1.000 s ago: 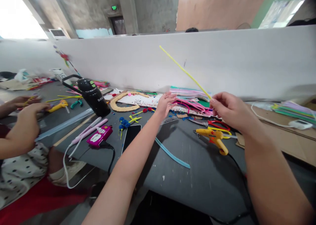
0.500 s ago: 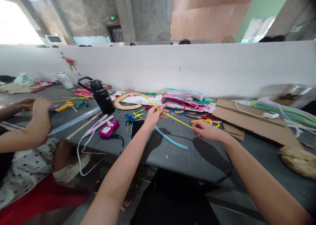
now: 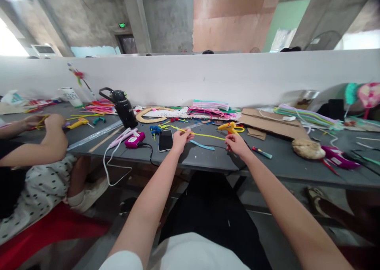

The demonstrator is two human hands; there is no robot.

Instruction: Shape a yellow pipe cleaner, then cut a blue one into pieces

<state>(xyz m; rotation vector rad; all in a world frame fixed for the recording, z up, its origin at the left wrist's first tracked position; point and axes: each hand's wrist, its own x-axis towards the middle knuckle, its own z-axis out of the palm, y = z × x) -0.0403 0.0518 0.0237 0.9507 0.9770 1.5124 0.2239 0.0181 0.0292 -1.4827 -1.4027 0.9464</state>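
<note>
A yellow pipe cleaner (image 3: 209,135) stretches between my two hands, above the dark grey table (image 3: 196,162). My left hand (image 3: 181,139) pinches it near its left part, and a short end sticks out past the fingers. At its right end, the fingers of my right hand (image 3: 235,142) are closed on it. Below it lies a light blue strip (image 3: 202,145). A yellow glue gun (image 3: 229,127) rests just behind my right hand. To the left of my left hand lies a phone (image 3: 165,140) with a dark screen.
A black bottle (image 3: 124,110) stands at left, near a magenta box (image 3: 135,139) with a cable. A curved tan piece (image 3: 142,116), pink pipe cleaners (image 3: 202,112) and cardboard (image 3: 273,123) lie along the white partition (image 3: 166,78). Another person's hands (image 3: 55,121) work at far left.
My view has swung right and tipped down, bringing a second magenta box and a wrapped bundle into sight at right. The yellow pipe cleaner stays held between both hands.
</note>
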